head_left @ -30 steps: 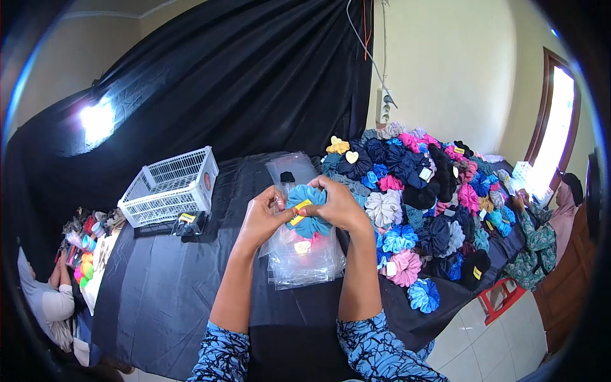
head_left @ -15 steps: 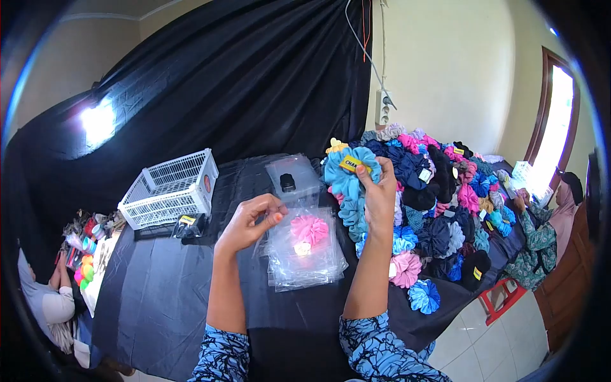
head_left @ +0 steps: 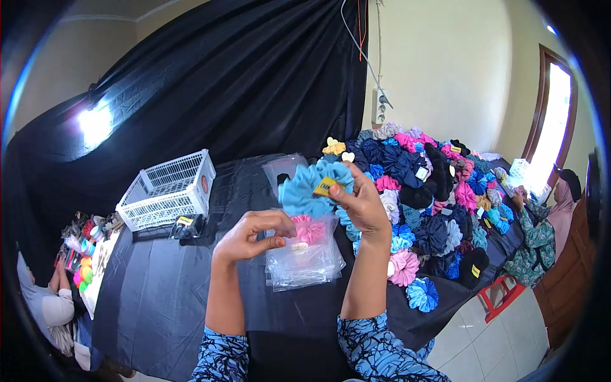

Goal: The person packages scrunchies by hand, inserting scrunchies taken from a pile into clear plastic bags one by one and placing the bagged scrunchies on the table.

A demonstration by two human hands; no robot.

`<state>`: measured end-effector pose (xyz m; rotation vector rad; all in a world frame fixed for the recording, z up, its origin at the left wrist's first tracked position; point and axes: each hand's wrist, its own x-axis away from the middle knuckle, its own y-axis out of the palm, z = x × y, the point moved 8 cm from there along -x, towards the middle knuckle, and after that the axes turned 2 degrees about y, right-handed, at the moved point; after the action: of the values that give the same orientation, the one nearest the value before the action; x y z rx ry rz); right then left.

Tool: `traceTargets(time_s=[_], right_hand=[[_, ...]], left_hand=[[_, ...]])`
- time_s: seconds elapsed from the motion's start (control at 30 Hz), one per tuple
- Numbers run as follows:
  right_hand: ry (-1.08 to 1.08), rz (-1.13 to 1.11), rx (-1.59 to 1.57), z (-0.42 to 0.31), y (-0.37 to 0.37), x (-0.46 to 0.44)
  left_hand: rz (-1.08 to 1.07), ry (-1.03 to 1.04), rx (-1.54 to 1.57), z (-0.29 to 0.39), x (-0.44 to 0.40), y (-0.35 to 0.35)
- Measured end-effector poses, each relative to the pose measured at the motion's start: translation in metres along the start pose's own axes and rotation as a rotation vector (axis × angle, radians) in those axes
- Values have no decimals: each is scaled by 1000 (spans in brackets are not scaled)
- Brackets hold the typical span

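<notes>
In my right hand (head_left: pixel 366 207) is a light blue scrunchie (head_left: pixel 302 191) with a yellow tag, pinched between thumb and fingers near the tag. My left hand (head_left: pixel 254 235) hovers just left of it, fingers loosely curled, thumb apart, and nothing visible held. Below both hands lies a stack of clear plastic bags (head_left: pixel 305 274). A pink scrunchie (head_left: pixel 308 229) with a pale tag shows in the top bag, partly covered by the blue one. More clear bags (head_left: pixel 280 167) lie behind, largely hidden by the held scrunchie.
A large heap of scrunchies (head_left: pixel 414 197) covers the table's right side. To the left stands a white plastic basket (head_left: pixel 168 191), with a bagged black scrunchie (head_left: pixel 188 226) before it. One person (head_left: pixel 541 235) is at far right, another (head_left: pixel 51 299) at far left. A red stool (head_left: pixel 503 296) stands right.
My right hand has brought the blue scrunchie left and down over the bags. My left hand has lowered slightly and moved a little right toward it.
</notes>
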<state>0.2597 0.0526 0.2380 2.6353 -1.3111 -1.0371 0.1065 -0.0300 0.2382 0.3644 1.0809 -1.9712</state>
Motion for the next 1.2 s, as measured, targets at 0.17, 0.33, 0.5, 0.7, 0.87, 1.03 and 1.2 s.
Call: traceTargets(time_s=[0.17, 0.33, 0.5, 0.7, 0.87, 1.03, 1.2], right_hand=[[77, -22, 6, 6, 4, 3], [97, -21, -10, 5, 1, 4], [143, -36, 193, 6, 4, 2], [137, 35, 305, 8, 4, -1], [240, -43, 429, 14, 2, 1], [-134, 133, 417, -3, -9, -7], [-93, 51, 241, -7, -16, -4]], left_hand=[[110, -99, -13, -21, 11, -9], [163, -133, 109, -18, 7, -9], [234, -170, 210, -30, 9, -7], [395, -193, 210, -47, 5, -7], [503, -280, 451, -63, 2, -2], [635, -350, 467, -80, 6, -4], [777, -250, 589, -76, 6, -8]])
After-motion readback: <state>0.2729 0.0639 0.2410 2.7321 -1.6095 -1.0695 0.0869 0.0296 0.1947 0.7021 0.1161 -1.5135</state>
